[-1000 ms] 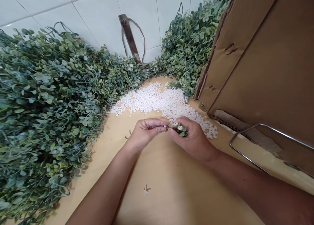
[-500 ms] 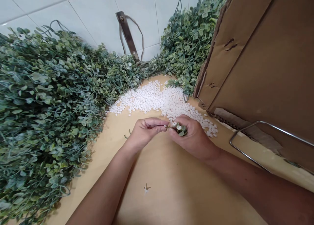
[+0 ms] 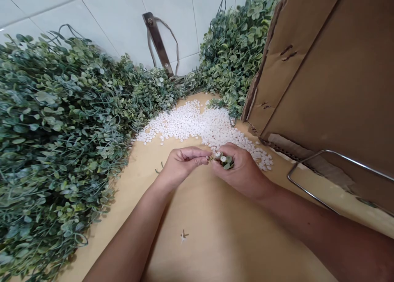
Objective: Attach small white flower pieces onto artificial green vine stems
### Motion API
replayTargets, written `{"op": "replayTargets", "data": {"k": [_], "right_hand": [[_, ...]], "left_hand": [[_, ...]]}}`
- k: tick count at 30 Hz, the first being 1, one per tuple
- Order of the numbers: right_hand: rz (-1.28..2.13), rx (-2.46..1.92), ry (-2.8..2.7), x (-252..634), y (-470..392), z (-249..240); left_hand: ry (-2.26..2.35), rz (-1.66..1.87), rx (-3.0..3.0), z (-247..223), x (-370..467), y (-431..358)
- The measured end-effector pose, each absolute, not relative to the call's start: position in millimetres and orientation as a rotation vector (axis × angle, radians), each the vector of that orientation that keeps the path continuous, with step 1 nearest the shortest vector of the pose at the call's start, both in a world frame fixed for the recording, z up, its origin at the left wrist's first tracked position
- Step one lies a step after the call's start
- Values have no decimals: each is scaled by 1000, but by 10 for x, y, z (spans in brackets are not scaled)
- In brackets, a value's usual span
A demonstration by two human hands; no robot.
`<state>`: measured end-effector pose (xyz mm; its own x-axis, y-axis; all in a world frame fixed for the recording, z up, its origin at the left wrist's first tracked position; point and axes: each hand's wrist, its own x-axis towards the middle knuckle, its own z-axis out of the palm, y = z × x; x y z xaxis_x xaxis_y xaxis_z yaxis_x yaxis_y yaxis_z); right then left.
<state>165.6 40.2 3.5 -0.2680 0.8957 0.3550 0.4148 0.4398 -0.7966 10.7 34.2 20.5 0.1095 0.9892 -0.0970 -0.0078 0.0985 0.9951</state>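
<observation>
My right hand [image 3: 241, 169] is closed around a small bunch of artificial leaf sprigs [image 3: 228, 163]. White round pieces show at the near end of the bunch. Thumb and fingertips of my left hand [image 3: 184, 163] pinch a thin stem tip beside that bunch; its exact shape is too small to make out. Both hands meet just in front of a spread of small white caps [image 3: 212, 128] on the tan tabletop [image 3: 197, 241].
Heaped artificial greenery [image 3: 61, 126] fills the left side, with more greenery [image 3: 237, 48] at the back. A cardboard box [image 3: 323, 76] stands on the right, near a bent metal wire frame [image 3: 308, 155]. Small stem scraps [image 3: 184, 235] lie on the table. A metal bracket [image 3: 158, 46] leans against the tiled wall.
The view has shifted very slightly. Both hands keep nearly the same pose and hold, with no other visible difference.
</observation>
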Motion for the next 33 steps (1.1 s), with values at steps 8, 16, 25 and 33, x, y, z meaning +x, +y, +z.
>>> {"op": "replayTargets", "data": {"k": [8,16,25,33], "right_hand": [[758,-1078,-1860,1659,395,45],[775,-1087,-1838,1655,383,58],[774,-1104,-1805,1650,386,60],[752,-1113,-1811,1653,386,65]], "left_hand": [[1202,1065,1116,210,127,336],[1192,1081,1020,186,115,346],[1217,1082,992,187,131,348],[1226,1083,998,186,143,341]]}}
